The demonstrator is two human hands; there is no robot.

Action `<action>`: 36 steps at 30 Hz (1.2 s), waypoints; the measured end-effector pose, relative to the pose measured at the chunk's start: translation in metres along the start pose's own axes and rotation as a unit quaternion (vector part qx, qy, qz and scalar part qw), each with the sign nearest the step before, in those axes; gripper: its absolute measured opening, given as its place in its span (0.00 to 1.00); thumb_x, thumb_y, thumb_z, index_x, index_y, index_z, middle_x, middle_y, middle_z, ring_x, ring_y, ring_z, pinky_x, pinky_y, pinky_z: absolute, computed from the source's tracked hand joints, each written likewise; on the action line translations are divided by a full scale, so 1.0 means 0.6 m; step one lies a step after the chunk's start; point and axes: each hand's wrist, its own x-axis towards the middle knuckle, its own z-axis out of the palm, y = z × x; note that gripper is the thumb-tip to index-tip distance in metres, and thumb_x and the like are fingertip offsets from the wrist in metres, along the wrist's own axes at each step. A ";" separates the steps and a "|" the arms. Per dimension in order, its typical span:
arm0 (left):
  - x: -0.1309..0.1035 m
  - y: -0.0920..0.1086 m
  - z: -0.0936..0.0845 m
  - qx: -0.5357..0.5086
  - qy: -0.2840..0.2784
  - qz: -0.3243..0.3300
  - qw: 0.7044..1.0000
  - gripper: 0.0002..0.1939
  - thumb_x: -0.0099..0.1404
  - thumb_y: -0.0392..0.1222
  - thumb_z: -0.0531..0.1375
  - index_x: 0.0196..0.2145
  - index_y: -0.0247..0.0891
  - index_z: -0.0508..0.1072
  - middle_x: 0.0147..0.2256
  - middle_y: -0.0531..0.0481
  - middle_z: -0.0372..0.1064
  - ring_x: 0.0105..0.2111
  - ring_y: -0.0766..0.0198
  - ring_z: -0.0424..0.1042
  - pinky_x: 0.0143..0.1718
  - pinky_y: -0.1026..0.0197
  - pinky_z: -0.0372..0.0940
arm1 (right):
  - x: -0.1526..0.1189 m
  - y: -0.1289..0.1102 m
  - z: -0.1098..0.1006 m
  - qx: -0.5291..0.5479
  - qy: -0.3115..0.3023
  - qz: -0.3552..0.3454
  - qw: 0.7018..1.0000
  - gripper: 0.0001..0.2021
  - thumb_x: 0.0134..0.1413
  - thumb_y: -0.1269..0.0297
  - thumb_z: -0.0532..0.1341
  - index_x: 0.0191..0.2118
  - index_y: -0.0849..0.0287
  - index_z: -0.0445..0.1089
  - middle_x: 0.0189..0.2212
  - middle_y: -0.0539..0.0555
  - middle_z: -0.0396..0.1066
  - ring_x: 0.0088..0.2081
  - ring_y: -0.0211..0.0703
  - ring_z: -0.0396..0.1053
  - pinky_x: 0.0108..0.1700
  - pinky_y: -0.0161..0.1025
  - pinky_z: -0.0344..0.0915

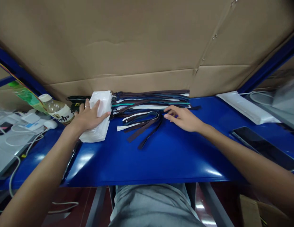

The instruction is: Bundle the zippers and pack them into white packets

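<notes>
Strips (pixel 151 101) along the back of a worktop (pixel 137 167).
Bottle (pixel 59 111) at left, phone (pixel 265 146) at right, cardboard (pixel 137 41) behind. White packet (pixel 99 130) at the strips' left ends, under the left hand (pixel 87 118), grip spread. Right hand (pixel 183 118) beside the strips, grip loosely curled and parted; contact cannot be told. Strips brown, navy, white and teal, laid lengthwise; several looped in front.

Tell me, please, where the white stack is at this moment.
In the head view, the white stack lies left of centre on the blue table, partly under the left hand and just left of the long bundle of strips.
</notes>
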 end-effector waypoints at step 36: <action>0.017 0.132 -0.032 -0.048 -0.132 0.385 0.912 0.19 0.81 0.52 0.45 0.51 0.42 0.71 0.45 0.39 0.79 0.39 0.52 0.79 0.44 0.54 0.70 | 0.033 0.006 -0.123 -0.007 -0.248 -0.040 0.968 0.19 0.70 0.43 0.64 0.44 0.54 0.81 0.32 0.52 0.79 0.29 0.43 0.72 0.35 0.40 0.65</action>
